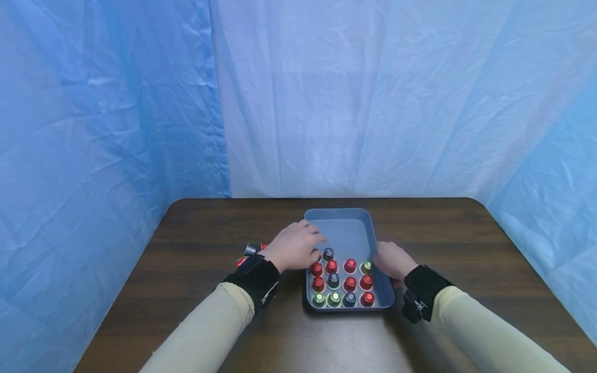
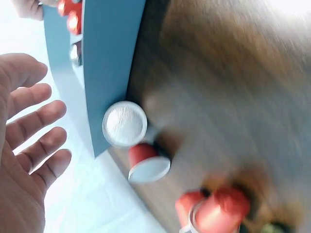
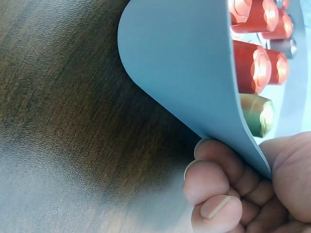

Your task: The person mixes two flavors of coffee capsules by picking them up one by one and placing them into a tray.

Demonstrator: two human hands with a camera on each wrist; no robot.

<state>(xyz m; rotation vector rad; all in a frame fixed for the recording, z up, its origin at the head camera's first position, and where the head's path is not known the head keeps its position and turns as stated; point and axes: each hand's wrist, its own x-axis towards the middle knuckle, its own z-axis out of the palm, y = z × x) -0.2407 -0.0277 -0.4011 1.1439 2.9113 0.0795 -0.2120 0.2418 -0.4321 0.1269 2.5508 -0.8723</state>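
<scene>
Loading capsules into the blue-grey tray [image 1: 347, 233] appears to be the step in hand. The tray rests on the wooden table [image 1: 448, 238], its long sides running near to far. Standing capsules [image 1: 350, 284], narrow end up, form three rows of four at the near end; the far part of the floor is bare. A fourth row is begun at the left, including a dark capsule [image 1: 328, 254]; another seems to stand left of it, though the hand hides most of that spot.

The right hand [image 1: 394, 260] grasps the tray's right wall, thumb inside and curled fingers [image 3: 206, 182] outside. Apply only enough pressure to prevent sliding; lifting this wall could topple the rows.

The left hand [image 1: 295, 246] is released, its fingers extended over the tray's left side, with nothing visible in its grasp. Loose capsules [image 1: 250, 249] lie on the table left of the tray, in mixed orientations. Recommended practice: take one capsule at a time, turn it narrow end up, and lower it vertically to the right of the dark capsule. Release once the base sits flat. Raise the hand clear of neighbouring capsules before moving sideways.
</scene>
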